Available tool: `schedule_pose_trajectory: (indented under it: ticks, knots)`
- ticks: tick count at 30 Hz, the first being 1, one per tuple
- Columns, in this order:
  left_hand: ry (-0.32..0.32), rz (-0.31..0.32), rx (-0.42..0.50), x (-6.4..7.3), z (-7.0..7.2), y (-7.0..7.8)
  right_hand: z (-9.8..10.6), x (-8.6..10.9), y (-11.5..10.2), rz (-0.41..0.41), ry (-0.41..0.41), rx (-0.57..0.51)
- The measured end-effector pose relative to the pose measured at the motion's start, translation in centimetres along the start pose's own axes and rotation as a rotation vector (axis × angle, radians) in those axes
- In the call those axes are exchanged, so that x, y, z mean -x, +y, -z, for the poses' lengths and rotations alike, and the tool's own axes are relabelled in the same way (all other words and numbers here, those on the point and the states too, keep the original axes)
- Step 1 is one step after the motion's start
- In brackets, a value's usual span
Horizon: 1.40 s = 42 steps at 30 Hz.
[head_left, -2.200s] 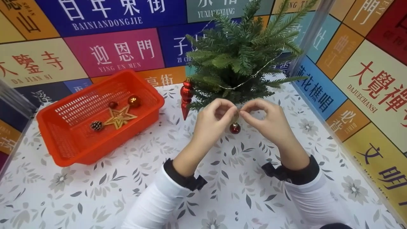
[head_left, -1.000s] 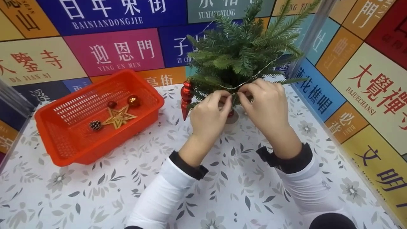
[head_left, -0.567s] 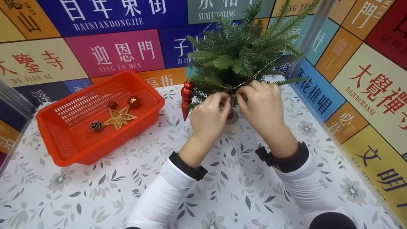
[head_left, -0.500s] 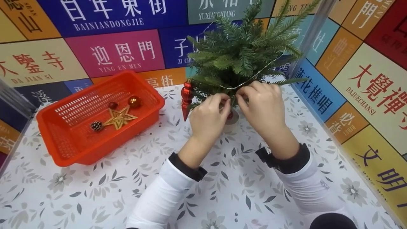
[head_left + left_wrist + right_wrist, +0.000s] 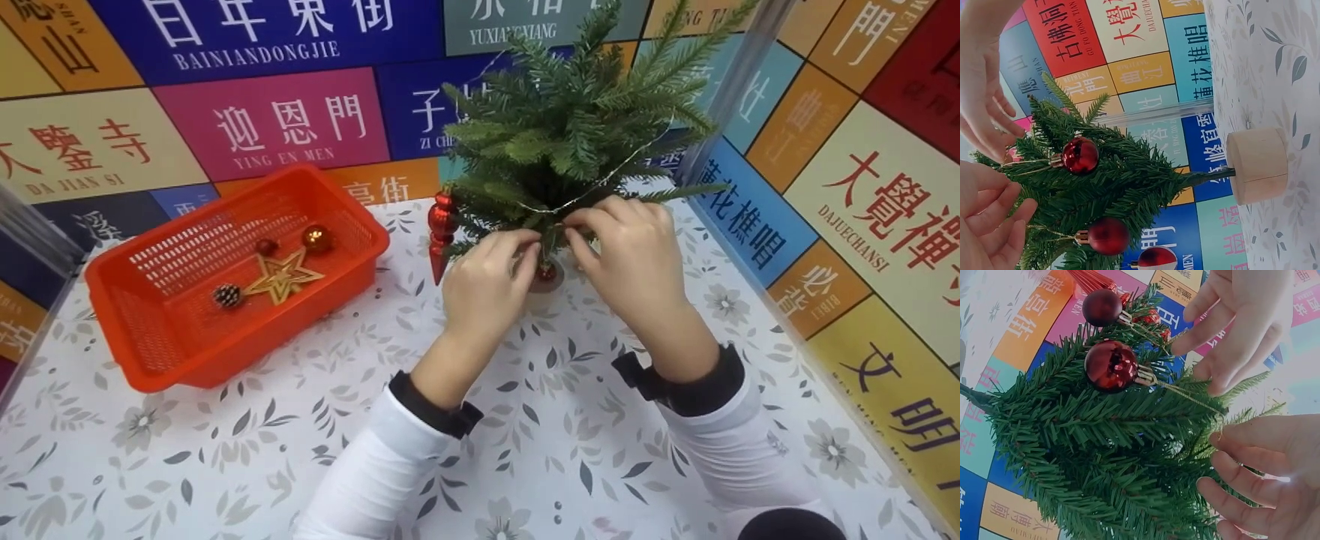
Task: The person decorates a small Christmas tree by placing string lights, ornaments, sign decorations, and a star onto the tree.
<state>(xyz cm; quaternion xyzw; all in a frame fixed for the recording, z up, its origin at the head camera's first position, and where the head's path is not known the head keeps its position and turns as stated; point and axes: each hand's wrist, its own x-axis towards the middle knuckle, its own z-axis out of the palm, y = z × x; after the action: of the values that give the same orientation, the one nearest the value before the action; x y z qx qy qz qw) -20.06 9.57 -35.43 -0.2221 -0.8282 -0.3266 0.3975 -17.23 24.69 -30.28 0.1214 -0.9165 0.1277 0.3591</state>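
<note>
A shiny red Christmas ball (image 5: 1111, 365) hangs by a gold string from a front branch of the small Christmas tree (image 5: 562, 135). In the head view, the ball (image 5: 547, 274) shows low between both hands. My right hand (image 5: 634, 259) is at the branch tip, thumb and forefinger apart; in the right wrist view a fingertip lies at the loop's end. My left hand (image 5: 484, 281) is beside the branch on the other side, fingers loosely bent, with a gap between thumb and forefinger. Another red ball (image 5: 1109, 236) hangs nearby in the left wrist view.
An orange-red basket (image 5: 225, 360) on the left holds a gold star (image 5: 283, 277), a pinecone (image 5: 226, 296) and two balls. A long red ornament (image 5: 441, 232) hangs at the tree's left. Silver wire crosses the branches. The tree's wooden base (image 5: 1258, 166) stands on the floral tablecloth.
Both hands have carried the ball forward from in front of the tree to the branch. Since half a second ago they have drawn slightly apart, and the ball shows more clearly between them.
</note>
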Motion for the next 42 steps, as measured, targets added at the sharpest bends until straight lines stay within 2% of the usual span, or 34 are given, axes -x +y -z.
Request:
schedule_pose_trajectory:
  ticks: [3, 6, 8, 11, 13, 15, 17, 19, 22, 24, 27, 30, 33, 37, 40, 42]
  knots:
    - [0.051, 0.009, 0.044, 0.8, 0.2, -0.2, 0.1, 0.4, 0.4, -0.007, 0.003, -0.048]
    - [0.068, 0.012, 0.087, 2.3, 0.2, 0.1, 0.3, 1.1, 0.8, -0.021, 0.002, -0.11]
    - [0.046, 0.0, 0.1, 3.5, 0.1, 0.4, 0.4, 1.9, 0.9, -0.034, -0.022, -0.16]
    - [-0.027, -0.051, 0.089, 5.4, -0.4, 0.6, 0.3, 3.4, 1.1, -0.072, -0.096, -0.205]
    - [-0.127, -0.059, 0.056, 6.5, -1.0, 0.6, -0.2, 4.2, 1.4, -0.1, -0.172, -0.225]
    - [-0.265, -0.022, 0.019, 7.1, -1.6, 0.4, -1.0, 5.0, 1.8, -0.125, -0.248, -0.221]
    - [-0.43, 0.061, -0.004, 7.3, -2.5, -0.1, -2.3, 5.5, 2.5, -0.149, -0.329, -0.205]
    - [-0.565, 0.157, -0.018, 7.3, -3.5, -0.9, -3.9, 5.9, 3.5, -0.175, -0.41, -0.193]
    - [-0.681, 0.27, -0.007, 6.9, -5.0, -2.3, -6.5, 6.2, 5.6, -0.222, -0.522, -0.198]
    - [-0.7, 0.296, -0.002, 6.7, -5.8, -3.1, -8.2, 6.2, 7.0, -0.257, -0.57, -0.215]
    - [-0.712, 0.288, -0.031, 6.4, -6.7, -4.0, -10.3, 5.9, 8.6, -0.291, -0.585, -0.245]
    - [-0.715, 0.273, -0.061, 6.3, -7.4, -4.4, -12.1, 5.0, 9.6, -0.326, -0.588, -0.272]
    - [-0.73, 0.269, -0.082, 6.4, -7.9, -4.6, -13.3, 4.1, 9.8, -0.367, -0.631, -0.315]
    - [-0.758, 0.182, -0.114, 6.6, -8.3, -4.4, -14.5, 3.3, 9.9, -0.391, -0.695, -0.363]
    - [-0.783, 0.1, -0.18, 6.6, -8.4, -4.3, -15.2, 2.9, 9.9, -0.391, -0.683, -0.376]
    - [-0.798, 0.07, -0.231, 6.6, -8.4, -4.3, -15.6, 2.7, 9.9, -0.385, -0.666, -0.38]
